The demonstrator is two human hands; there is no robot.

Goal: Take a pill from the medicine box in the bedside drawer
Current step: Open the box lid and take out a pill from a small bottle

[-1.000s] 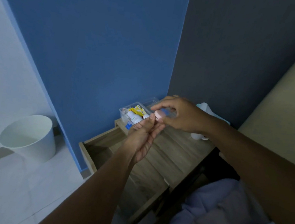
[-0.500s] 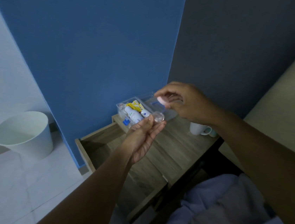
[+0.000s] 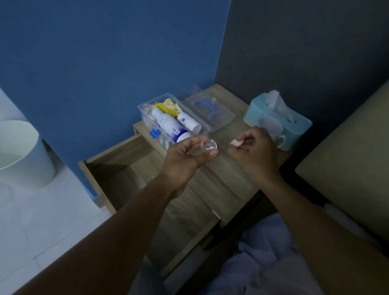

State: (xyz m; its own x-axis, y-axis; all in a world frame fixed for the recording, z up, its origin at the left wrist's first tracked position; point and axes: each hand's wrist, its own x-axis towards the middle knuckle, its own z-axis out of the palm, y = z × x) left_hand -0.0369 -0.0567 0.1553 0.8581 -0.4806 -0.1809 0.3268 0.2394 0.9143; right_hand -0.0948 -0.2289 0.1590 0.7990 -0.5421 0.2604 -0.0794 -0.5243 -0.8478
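A clear medicine box (image 3: 144, 110) stands open at the back left of the wooden bedside table (image 3: 223, 184), holding white bottles and yellow packets. Its clear lid with a blue handle (image 3: 207, 107) lies beside it. My left hand (image 3: 184, 160) holds a small clear pill jar (image 3: 208, 146) between fingertips, with white pills visible inside. My right hand (image 3: 253, 151) is apart from it to the right and pinches the jar's pink cap (image 3: 235, 143). The drawer (image 3: 114, 162) below the tabletop is pulled out.
A teal tissue box (image 3: 297, 127) and a white mug (image 3: 273, 129) sit at the table's back right. A white waste bin (image 3: 6, 150) stands on the tiled floor at the left. Bedding (image 3: 270, 277) and a headboard cushion (image 3: 369, 155) lie at the right.
My right hand has lifted the pink cap off the jar and drawn it away to the right. The jar stays in my left hand, now uncovered. The view has tilted down.
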